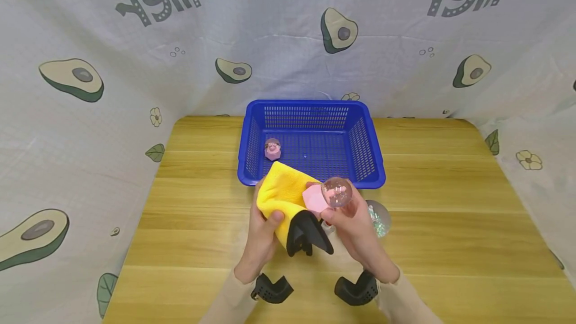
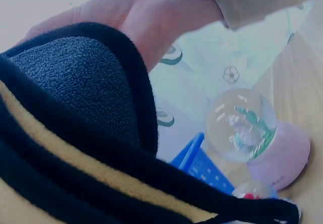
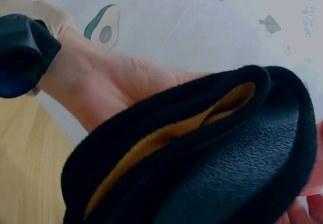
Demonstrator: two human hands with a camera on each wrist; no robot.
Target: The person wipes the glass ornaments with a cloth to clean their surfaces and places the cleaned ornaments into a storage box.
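A folded yellow cloth [image 1: 283, 184] with dark edging and a dark underside is gripped by my left hand [image 1: 260, 234], thumb on top. My right hand [image 1: 360, 226] holds a snow globe [image 1: 337, 192] by its faceted pink base, the clear ball tilted up to the right. The cloth lies against the base. In both wrist views the dark cloth folds hide most of the fingers. Beyond the hands, a small snow globe [image 1: 272, 149] with a pink base stands inside the blue basket [image 1: 310, 103].
A larger snow globe [image 2: 241, 125] on a pink base stands on the wooden table [image 1: 450, 214], partly behind my right hand. Beside it is a smaller globe [image 2: 255, 188], mostly hidden by the cloth. A white avocado-print curtain [image 1: 288, 24] hangs behind the table and along its sides.
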